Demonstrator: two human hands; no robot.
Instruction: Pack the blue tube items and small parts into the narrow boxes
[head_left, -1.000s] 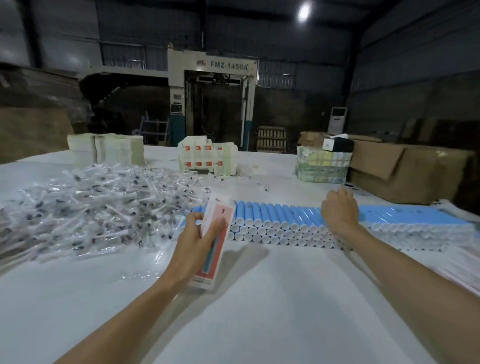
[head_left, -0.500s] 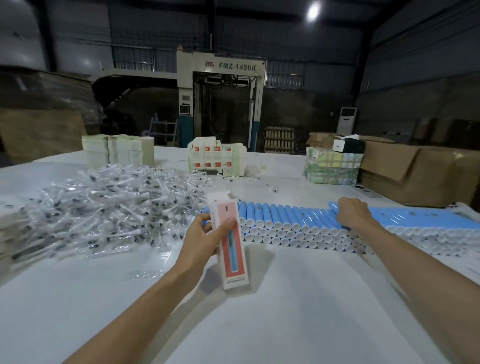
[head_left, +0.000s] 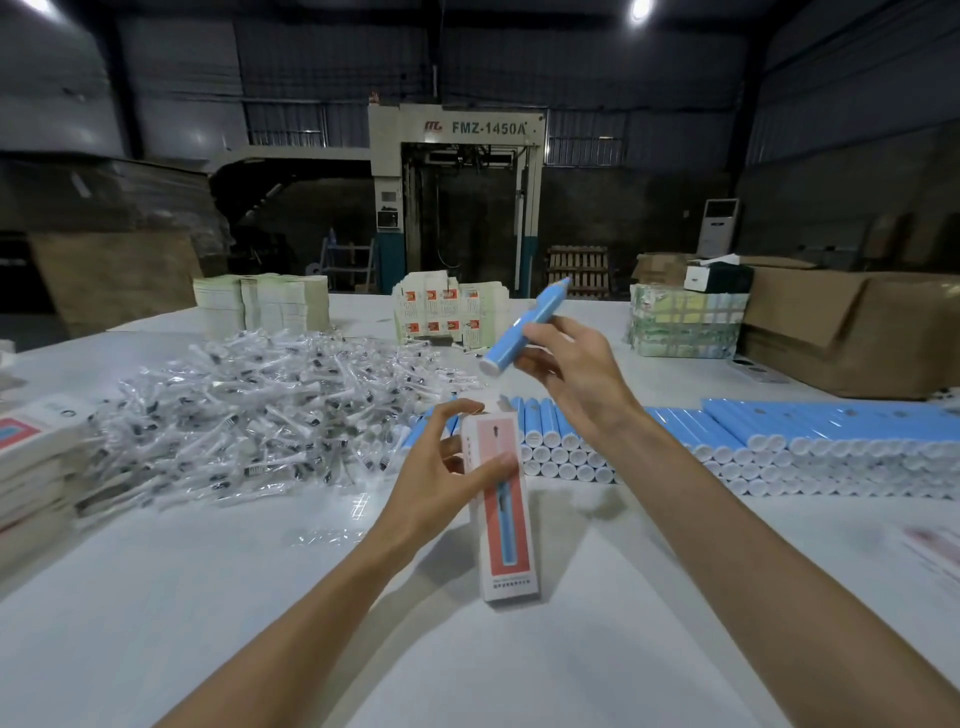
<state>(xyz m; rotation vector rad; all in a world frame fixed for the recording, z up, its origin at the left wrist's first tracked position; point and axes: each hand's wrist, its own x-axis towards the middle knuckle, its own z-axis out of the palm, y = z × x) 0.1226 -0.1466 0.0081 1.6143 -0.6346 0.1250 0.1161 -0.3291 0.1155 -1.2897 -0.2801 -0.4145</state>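
My left hand (head_left: 441, 467) grips a narrow white box with a pink front (head_left: 501, 525), held upright over the table with its top flap open. My right hand (head_left: 563, 366) holds one blue tube (head_left: 524, 327) in the air above the box, tilted, its white cap end pointing down-left. A long stacked row of blue tubes (head_left: 727, 441) lies across the table behind my hands. A big heap of small parts in clear wrappers (head_left: 249, 405) covers the table to the left.
Packed boxes are stacked at the left edge (head_left: 31, 462). Flat box blanks (head_left: 260, 304) and printed cartons (head_left: 447, 312) stand at the back. A wrapped bundle (head_left: 685, 322) and a brown cardboard box (head_left: 852, 332) sit at back right.
My right hand has lifted a blue tube off the row and raised it above the box. My left hand has turned the box upright, closer to me.
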